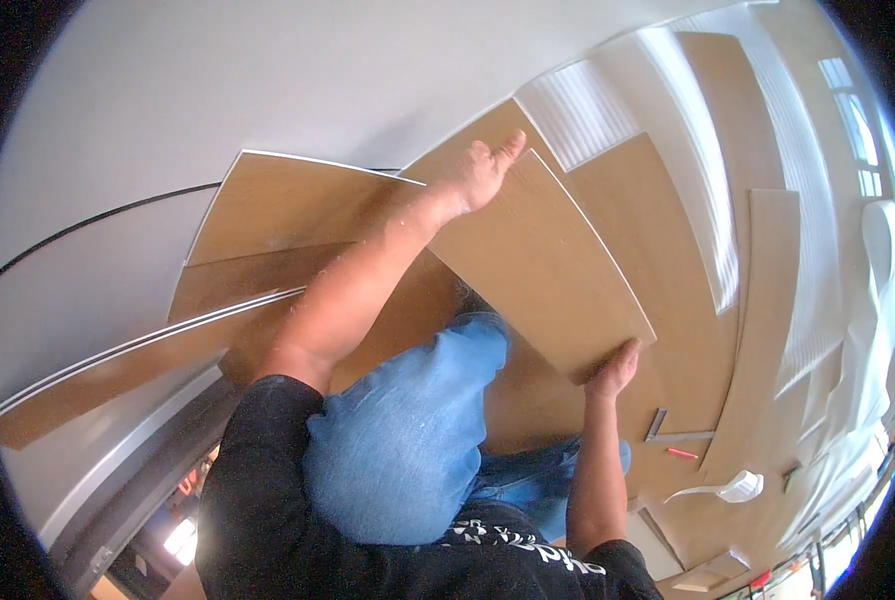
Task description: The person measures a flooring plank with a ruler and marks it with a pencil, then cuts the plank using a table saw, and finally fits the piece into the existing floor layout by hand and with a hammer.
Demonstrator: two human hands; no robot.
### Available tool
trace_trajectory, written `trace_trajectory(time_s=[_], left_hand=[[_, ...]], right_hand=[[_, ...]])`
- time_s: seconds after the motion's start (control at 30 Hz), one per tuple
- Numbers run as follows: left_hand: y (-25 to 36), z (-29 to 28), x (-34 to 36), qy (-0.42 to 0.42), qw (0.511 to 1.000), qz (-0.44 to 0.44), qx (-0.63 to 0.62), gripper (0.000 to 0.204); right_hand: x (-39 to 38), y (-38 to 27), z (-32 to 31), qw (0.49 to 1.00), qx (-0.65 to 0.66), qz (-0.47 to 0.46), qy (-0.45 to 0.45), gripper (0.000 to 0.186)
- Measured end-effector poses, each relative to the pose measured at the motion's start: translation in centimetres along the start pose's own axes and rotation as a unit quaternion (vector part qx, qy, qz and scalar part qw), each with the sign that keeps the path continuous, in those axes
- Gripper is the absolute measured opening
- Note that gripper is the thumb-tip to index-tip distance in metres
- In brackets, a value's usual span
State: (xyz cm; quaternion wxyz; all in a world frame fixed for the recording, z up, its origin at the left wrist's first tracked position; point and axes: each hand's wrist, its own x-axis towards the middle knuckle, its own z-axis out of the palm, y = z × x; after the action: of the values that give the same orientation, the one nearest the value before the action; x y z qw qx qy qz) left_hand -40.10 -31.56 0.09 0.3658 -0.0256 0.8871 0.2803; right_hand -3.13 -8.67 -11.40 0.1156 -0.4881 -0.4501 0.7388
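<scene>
I hold a short wood-look floor plank (543,255) tilted above the floor, between my two hands. My left hand (480,175) is at its far end by the wall, fingers stretched along the edge and partly curled behind it, so the grip is partly hidden. At the near right corner, my right hand (616,372) pinches the plank, thumb on the edge. Beneath it lie laid wood-look boards, and my bent knee in blue jeans (408,420) is close by. Another wood-look board (293,205) leans near the wall, left of the held plank.
A grey wall (268,80) runs along the far side. Translucent ribbed sheets (583,110) lie among the boards. To the right are a metal square (683,436), a red pencil (683,453) and a white object with a thin tail (740,487). A door track (138,455) is at lower left.
</scene>
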Motion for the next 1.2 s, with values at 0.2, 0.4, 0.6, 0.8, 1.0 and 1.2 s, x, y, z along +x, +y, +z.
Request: trace_trajectory(time_s=[0.2, 0.4, 0.6, 0.8, 1.0, 1.2], left_hand=[[-9.6, -1.0, 1.6, -0.228, 0.844, -0.014, -0.485, 0.075], [-8.8, 8.2, -0.5, -0.082, 0.692, -0.041, -0.716, 0.047], [-10.1, 8.1, 3.1, -0.042, 0.760, -0.060, -0.646, 0.040], [-10.0, 8.1, 4.3, -0.048, 0.755, -0.096, -0.647, 0.042], [-9.4, 9.7, 5.4, -0.097, 0.773, -0.136, -0.613, 0.042], [-10.6, 8.3, 4.3, -0.073, 0.824, -0.123, -0.548, 0.046]], right_hand=[[1.3, -1.2, 4.6, 0.998, -0.013, 0.034, 0.050, 0.055], [3.8, -1.6, 9.2, 0.991, -0.094, 0.050, 0.086, 0.054], [4.8, 0.9, 11.2, 0.986, -0.146, 0.051, 0.065, 0.052], [5.8, 0.3, 9.2, 0.941, -0.321, 0.095, 0.056, 0.057], [1.7, -3.6, -0.3, 0.878, -0.456, 0.141, 0.041, 0.047], [-1.6, -6.0, -19.6, 0.813, -0.478, 0.025, 0.332, 0.039]])
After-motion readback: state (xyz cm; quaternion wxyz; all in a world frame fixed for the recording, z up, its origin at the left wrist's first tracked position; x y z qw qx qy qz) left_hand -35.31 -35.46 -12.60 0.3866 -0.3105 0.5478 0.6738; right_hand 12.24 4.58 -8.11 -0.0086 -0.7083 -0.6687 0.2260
